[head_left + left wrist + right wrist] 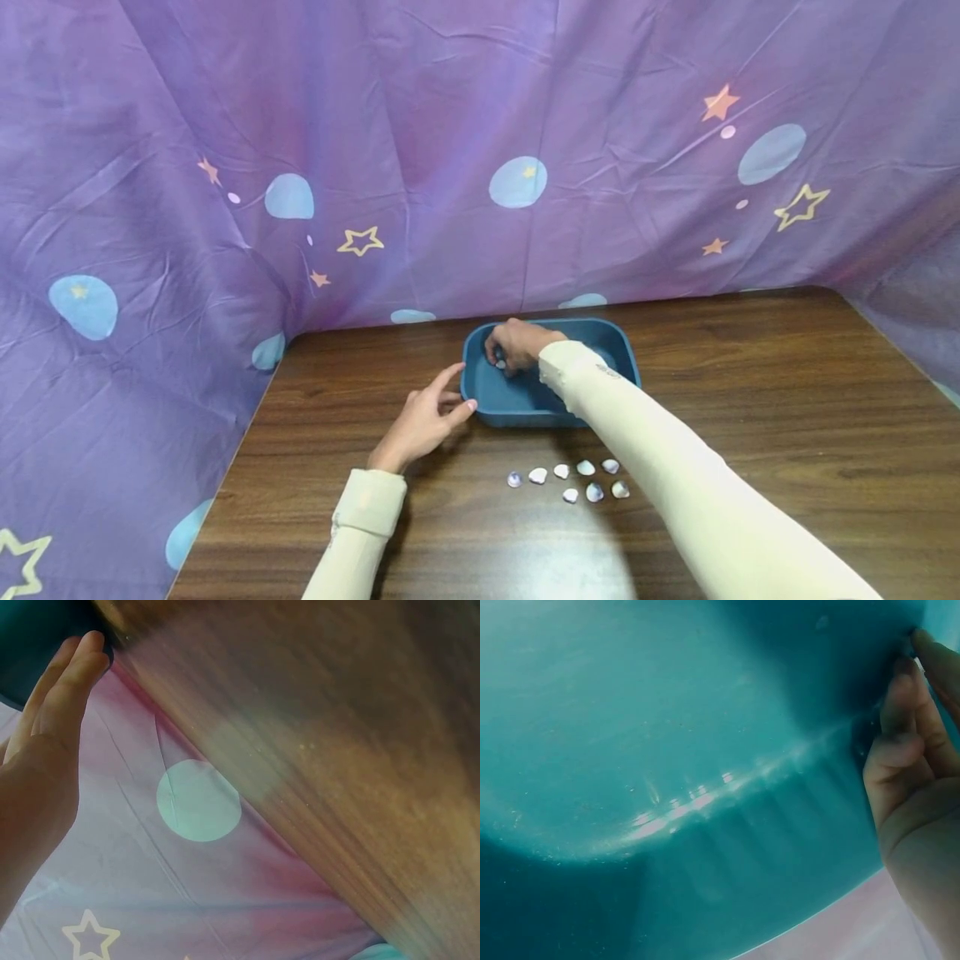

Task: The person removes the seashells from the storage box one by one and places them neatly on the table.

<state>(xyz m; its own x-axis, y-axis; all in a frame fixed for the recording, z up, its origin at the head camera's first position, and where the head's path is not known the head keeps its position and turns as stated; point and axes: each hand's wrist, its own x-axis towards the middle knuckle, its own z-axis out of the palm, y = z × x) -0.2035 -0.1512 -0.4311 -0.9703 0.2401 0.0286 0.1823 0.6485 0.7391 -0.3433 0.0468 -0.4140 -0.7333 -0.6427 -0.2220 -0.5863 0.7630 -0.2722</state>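
Observation:
A blue plastic basin (517, 419) stands toward the back of the table. My right hand (519, 343) reaches down inside it at the left end, fingertips pinching a small whitish seashell (501, 364). In the right wrist view only a pale sliver shows between finger and thumb, with the basin's wall (780, 847) beside the hand. At the basin's left side rests my left hand (422, 421), fingers extended and thumb apart, touching the rim. Several small white and purple seashells (585, 468) lie in two rows on the table in front of the basin.
The brown wooden table (787, 433) reaches back to a purple curtain (450, 100) printed with stars and blue ovals. That curtain also hangs along the left and right sides. My right forearm crosses over the basin's front right part and hides it.

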